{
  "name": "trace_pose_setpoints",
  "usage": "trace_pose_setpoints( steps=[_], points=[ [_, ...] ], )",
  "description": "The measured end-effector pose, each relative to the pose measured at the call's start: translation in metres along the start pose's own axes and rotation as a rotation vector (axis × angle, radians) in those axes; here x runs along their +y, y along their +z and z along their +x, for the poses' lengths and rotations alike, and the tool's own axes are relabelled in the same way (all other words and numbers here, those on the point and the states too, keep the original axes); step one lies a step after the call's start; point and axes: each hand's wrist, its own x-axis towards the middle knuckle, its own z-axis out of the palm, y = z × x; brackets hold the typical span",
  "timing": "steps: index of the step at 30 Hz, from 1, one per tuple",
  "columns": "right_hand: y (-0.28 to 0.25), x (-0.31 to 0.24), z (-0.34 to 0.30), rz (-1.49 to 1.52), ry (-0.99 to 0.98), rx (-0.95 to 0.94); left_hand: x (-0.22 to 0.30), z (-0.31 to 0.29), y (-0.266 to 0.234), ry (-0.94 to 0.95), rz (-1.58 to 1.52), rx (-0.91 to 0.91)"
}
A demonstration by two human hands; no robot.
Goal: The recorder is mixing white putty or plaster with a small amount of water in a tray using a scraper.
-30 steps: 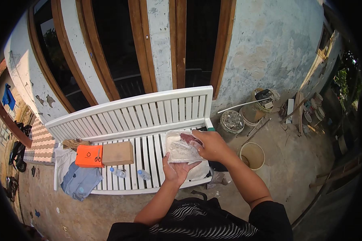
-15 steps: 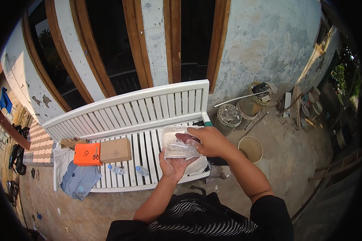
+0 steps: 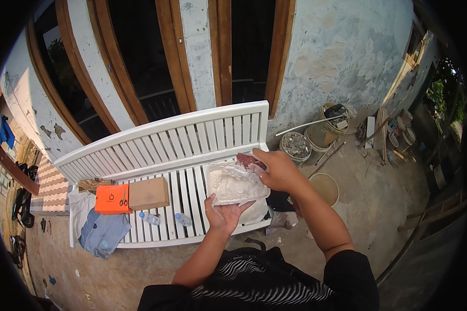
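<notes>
Head view: whitish paste in tray, left fingers around it, right fingers around reddish tool.

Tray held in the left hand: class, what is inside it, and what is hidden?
Inside the tray, an uneven pale mass shows; where it covers the bottom, nothing underneath can be seen.

I wear a black T-shirt, its front patterned with thin white wavy lines running in rippling, roughly parallel bands. My left sleeve and right sleeve are short and plain black, ending near the elbows. My forearms are bare, as are my left hand and right hand; finer detail on the fingers is too small to tell
</notes>
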Motion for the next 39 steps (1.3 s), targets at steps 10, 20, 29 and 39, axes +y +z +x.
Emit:
trace_pose_setpoints(
  steps=[10, 20, 29, 39],
  points=[
    [0.035, -0.023, -0.008, -0.105, -0.087, -0.014, -0.003, 0.002, -0.008, 0.015, 0.046, 0.017],
    [0.028, -0.024, -0.006, 0.002, -0.016, 0.067, 0.017, 0.003, -0.014, -0.044, 0.090, -0.019],
    [0.060, -0.055, 0.020, -0.002, 0.074, 0.027, 0.057, 0.012, -0.019, -0.103, 0.136, -0.049],
    [0.068, -0.077, 0.041, -0.137, 0.202, 0.105, 0.101, 0.015, -0.040, -0.176, 0.152, -0.117]
  ],
)
